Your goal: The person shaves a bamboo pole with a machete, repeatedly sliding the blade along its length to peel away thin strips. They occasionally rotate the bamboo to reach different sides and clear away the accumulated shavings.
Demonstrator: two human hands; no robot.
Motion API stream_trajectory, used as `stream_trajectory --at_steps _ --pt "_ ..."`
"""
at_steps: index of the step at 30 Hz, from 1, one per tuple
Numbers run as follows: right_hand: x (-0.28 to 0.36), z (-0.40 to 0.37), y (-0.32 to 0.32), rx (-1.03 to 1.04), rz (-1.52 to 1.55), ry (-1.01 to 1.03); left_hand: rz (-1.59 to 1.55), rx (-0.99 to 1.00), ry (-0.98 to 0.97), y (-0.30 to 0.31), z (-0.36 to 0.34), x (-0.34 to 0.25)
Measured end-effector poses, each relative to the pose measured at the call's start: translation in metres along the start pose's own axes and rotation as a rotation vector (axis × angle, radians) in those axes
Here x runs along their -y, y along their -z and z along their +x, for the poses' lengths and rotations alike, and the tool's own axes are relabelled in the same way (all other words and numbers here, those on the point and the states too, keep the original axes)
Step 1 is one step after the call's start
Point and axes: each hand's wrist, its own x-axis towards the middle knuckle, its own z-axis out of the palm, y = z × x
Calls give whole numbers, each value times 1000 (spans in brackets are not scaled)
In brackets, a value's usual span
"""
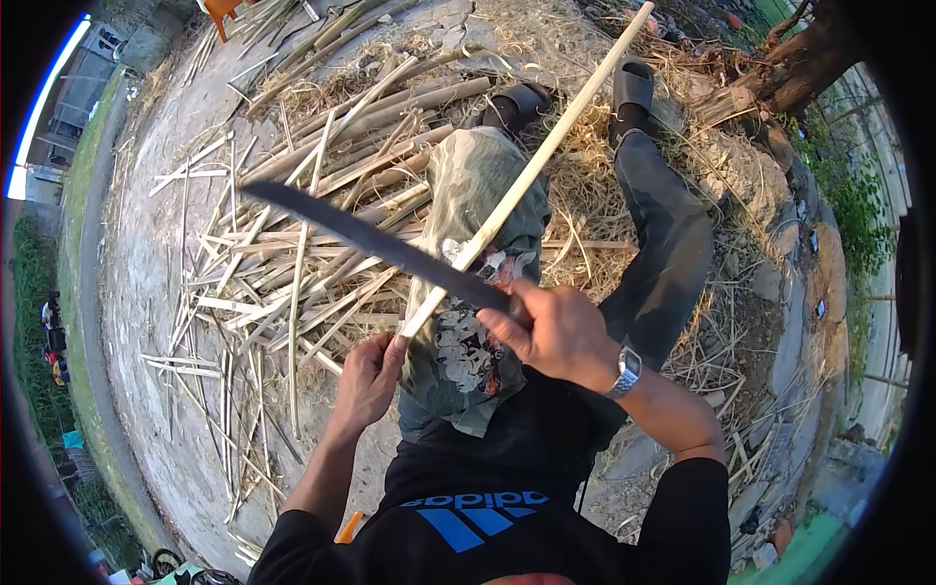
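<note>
Black "adidas" shirt (473,522), machete (375,239), pale strip (532,166)

The held strip (531,174) is pale cream-yellow; the knife (366,236) shows dull, dark grey metal. Silver wristwatch (630,369); black shirt (609,546) with bright blue lettering (478,501) and slanted blue stripes (458,526). Cloth (473,185) in green-and-tan camouflage, blotched white and reddish; charcoal trousers (673,214); dark grey footwear (635,88). The loose sticks (448,95) are straw-yellow and tan, the ground (146,292) pale grey, the tree trunk (814,68) brown, the leaves (856,200) green

Ground (136,292): grey, dusty
Strips (296,361): pale, crisscrossed in a loose pile
Poles (448,95): thicker, among the strips
Shavings (585,203): curly, strewn near the sandals (635,86)
</note>
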Motion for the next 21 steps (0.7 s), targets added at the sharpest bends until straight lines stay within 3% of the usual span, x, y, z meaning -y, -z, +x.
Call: stream_trajectory --at_steps 1,3,5,7,9,11,14,15,16,21 --pt "-2 -5 -17 88 -96 47 -55 32 2 -3 3 4" --pt "-9 -5 -27 58 -180 101 -9 25 4 -5 4 10" --pt "-26 13 -9 -116 -221 102 -26 31 -43 -2 2 19" --pt "-51 41 28 -237 -120 -74 2 42 -40 1 -5 21" --pt "-75 64 67 -352 -208 -254 27 42 -67 0 -4 19" --pt "-71 56 65 -301 -134 -183 -6 49 -50 -2 1 14" --pt "-19 12 4 58 -33 -47 -3 1 -91 -8 5 4" --pt "-9 -3 -12 126 -152 42 32 -37 -132 -9 7 4" --pt "-12 -3 -13 130 -139 45 44 -82 -208 -13 7 13" --pt "-24 11 0 17 -122 20 84 -147 -151 -19 0 1"
